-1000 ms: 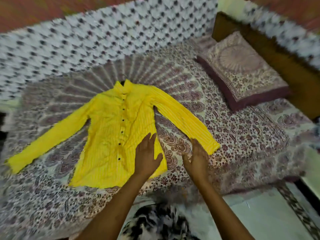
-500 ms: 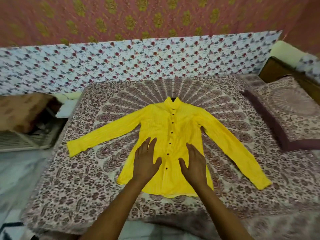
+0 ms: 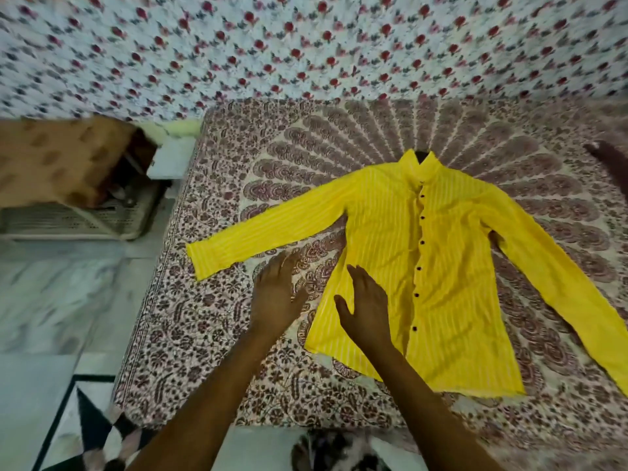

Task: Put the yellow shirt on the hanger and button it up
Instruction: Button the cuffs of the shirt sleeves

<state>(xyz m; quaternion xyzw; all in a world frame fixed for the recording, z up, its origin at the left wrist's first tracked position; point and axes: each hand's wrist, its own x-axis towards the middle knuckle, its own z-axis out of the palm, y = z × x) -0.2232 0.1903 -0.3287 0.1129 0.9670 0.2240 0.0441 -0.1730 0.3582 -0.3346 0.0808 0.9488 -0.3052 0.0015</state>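
A yellow shirt [image 3: 438, 266] is lying flat on the bed [image 3: 210, 334], front up, sleeves spreading out to both sides, its dark buttons running down the closed placket. A dark bit of hanger [image 3: 422, 155] is showing at the collar. The left hand [image 3: 277, 294] is hovering palm down over the patterned bedspread, just below the near sleeve, fingers spread and holding nothing. The right hand [image 3: 368, 305] is lying open over the shirt's lower edge. A flowered cloth [image 3: 306, 45] is covering the wall behind the bed.
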